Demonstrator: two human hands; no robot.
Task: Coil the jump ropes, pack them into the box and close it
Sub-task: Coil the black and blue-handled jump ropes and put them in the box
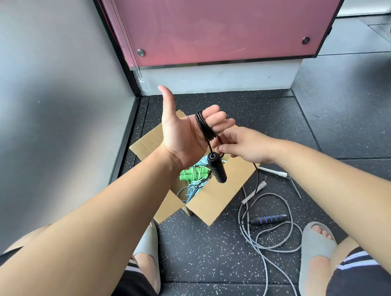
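My left hand point(184, 134) is raised palm up over the open cardboard box point(217, 201), thumb stuck out, fingers curled. Several loops of a black jump rope point(203, 127) are wound round those fingers. One black handle point(217, 169) hangs below the hand. My right hand point(246, 147) pinches the black cord just beside the loops. The cord runs down to the floor, where the other black handle with blue rings point(269, 218) lies. Inside the box lie a green rope point(192, 174) and a light blue rope point(193, 188).
A grey jump rope point(258, 235) with white handles point(274, 171) sprawls loose on the speckled black floor right of the box. My feet in grey slides point(315, 250) flank the floor space. A grey wall stands left, a pink panel point(224, 24) behind.
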